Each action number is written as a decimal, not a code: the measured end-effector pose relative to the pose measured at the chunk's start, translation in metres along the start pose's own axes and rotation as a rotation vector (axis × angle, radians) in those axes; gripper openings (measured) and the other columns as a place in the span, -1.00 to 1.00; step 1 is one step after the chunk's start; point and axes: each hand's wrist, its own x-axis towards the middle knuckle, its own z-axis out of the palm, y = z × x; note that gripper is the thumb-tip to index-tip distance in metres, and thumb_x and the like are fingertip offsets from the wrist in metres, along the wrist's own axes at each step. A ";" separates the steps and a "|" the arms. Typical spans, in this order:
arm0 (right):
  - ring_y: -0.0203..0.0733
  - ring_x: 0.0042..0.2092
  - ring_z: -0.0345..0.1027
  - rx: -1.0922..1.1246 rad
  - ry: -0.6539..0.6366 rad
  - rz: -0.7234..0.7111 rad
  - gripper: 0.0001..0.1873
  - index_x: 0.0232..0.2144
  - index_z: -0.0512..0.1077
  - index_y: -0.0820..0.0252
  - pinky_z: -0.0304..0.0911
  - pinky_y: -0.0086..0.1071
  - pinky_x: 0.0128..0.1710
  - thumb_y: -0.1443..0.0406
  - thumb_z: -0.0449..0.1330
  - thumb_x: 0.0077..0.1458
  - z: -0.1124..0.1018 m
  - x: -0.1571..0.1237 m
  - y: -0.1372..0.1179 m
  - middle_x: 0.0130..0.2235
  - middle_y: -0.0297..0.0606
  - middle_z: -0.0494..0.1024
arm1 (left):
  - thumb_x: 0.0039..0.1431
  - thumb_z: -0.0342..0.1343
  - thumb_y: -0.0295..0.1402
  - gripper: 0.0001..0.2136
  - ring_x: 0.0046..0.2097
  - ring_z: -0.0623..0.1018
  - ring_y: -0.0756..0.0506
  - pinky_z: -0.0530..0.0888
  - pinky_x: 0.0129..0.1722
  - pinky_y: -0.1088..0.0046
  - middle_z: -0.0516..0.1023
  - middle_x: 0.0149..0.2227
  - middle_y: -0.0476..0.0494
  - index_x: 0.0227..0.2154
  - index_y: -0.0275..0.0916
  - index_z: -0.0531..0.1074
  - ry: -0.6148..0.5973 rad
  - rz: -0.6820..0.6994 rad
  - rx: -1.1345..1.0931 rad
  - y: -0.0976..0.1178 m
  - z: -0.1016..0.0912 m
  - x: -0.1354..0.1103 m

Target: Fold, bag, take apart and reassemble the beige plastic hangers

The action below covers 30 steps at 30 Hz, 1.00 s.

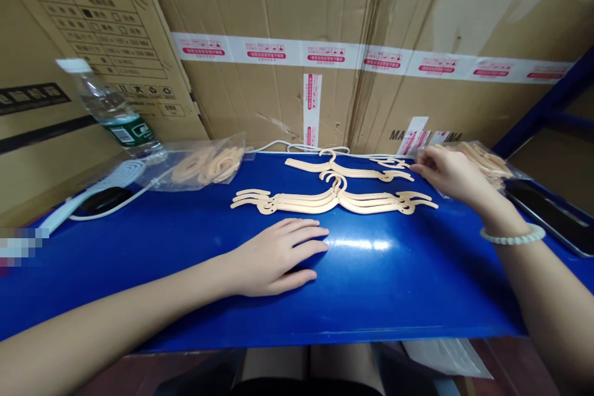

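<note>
My left hand (283, 257) lies flat on the blue tabletop with its fingers spread, holding nothing. Just beyond its fingertips is a row of beige clothes hangers (306, 202) laid against each other, hooks pointing away from me. Behind them rests another beige hanger (357, 171) with a clip-like end only on its right side. My right hand (448, 170) is at the back right, fingers curled together beside a clear bag of beige hanger parts (485, 161). What its fingers grip, if anything, is hidden. A few small beige pieces (390, 163) lie left of those fingers.
At the back left are another clear bag of beige parts (208, 164), a water bottle (123, 124), a pale blue handled item (106, 179) and a dark rounded object (107, 199). A phone (557, 216) lies far right. Cardboard boxes (278, 105) wall the back; a white cable (273, 145) runs there.
</note>
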 end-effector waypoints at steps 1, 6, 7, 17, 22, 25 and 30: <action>-0.03 -0.36 0.37 -0.006 0.000 0.001 -0.78 -0.41 0.30 0.08 0.10 -0.29 -0.42 0.12 0.08 0.23 0.000 0.000 0.000 -0.37 -0.17 0.53 | 0.38 0.02 -0.19 -0.62 0.30 0.36 -0.31 0.35 0.27 0.03 0.41 0.26 -0.32 0.16 -0.22 0.37 0.002 0.001 -0.001 0.000 0.000 0.000; 0.04 -0.27 0.44 -0.069 -0.120 -0.052 -0.74 -0.33 0.47 0.13 0.17 -0.24 -0.31 0.25 -0.01 0.23 0.002 0.002 0.006 -0.28 -0.12 0.60 | 0.38 0.04 -0.20 -0.62 0.29 0.38 -0.31 0.36 0.26 0.04 0.41 0.26 -0.33 0.16 -0.23 0.37 0.007 0.002 0.001 0.000 0.000 0.000; 0.05 -0.26 0.44 -0.083 -0.144 -0.054 -0.71 -0.31 0.50 0.13 0.17 -0.23 -0.30 0.25 -0.02 0.24 0.002 0.002 0.007 -0.26 -0.11 0.61 | 0.38 0.03 -0.19 -0.62 0.29 0.38 -0.31 0.35 0.27 0.05 0.41 0.26 -0.33 0.16 -0.23 0.37 0.004 0.002 0.004 0.000 0.000 0.000; -0.06 -0.34 0.35 -0.128 -0.152 -0.024 -0.82 -0.28 0.37 0.15 0.09 -0.30 -0.35 0.17 0.06 0.23 0.003 0.000 0.003 -0.32 -0.12 0.55 | 0.39 0.01 -0.19 -0.62 0.30 0.37 -0.30 0.35 0.27 0.04 0.41 0.26 -0.33 0.16 -0.24 0.37 -0.008 0.009 0.017 -0.001 -0.001 0.001; -0.05 -0.33 0.31 -0.113 -0.082 -0.020 -0.91 -0.33 0.16 0.10 0.10 -0.27 -0.33 0.25 0.01 0.21 0.002 -0.001 0.002 -0.29 -0.07 0.49 | 0.39 0.02 -0.19 -0.62 0.30 0.37 -0.31 0.34 0.27 0.03 0.40 0.27 -0.34 0.16 -0.24 0.37 -0.006 0.009 0.008 -0.001 0.000 0.000; -0.06 -0.34 0.28 -0.092 -0.090 -0.007 -0.92 -0.36 0.10 0.09 0.09 -0.27 -0.35 0.30 -0.01 0.18 0.000 -0.001 0.000 -0.30 -0.08 0.46 | 0.38 0.02 -0.19 -0.62 0.30 0.37 -0.31 0.33 0.28 0.04 0.40 0.27 -0.33 0.16 -0.23 0.37 -0.003 0.007 0.005 -0.001 0.000 0.000; -0.07 -0.37 0.26 -0.041 -0.113 0.026 -0.89 -0.35 0.03 0.07 0.07 -0.28 -0.36 0.27 -0.05 0.19 -0.004 -0.003 -0.004 -0.34 -0.16 0.41 | 0.38 0.03 -0.19 -0.62 0.30 0.37 -0.31 0.34 0.28 0.02 0.41 0.26 -0.34 0.16 -0.22 0.37 0.010 0.008 -0.016 -0.001 0.001 0.000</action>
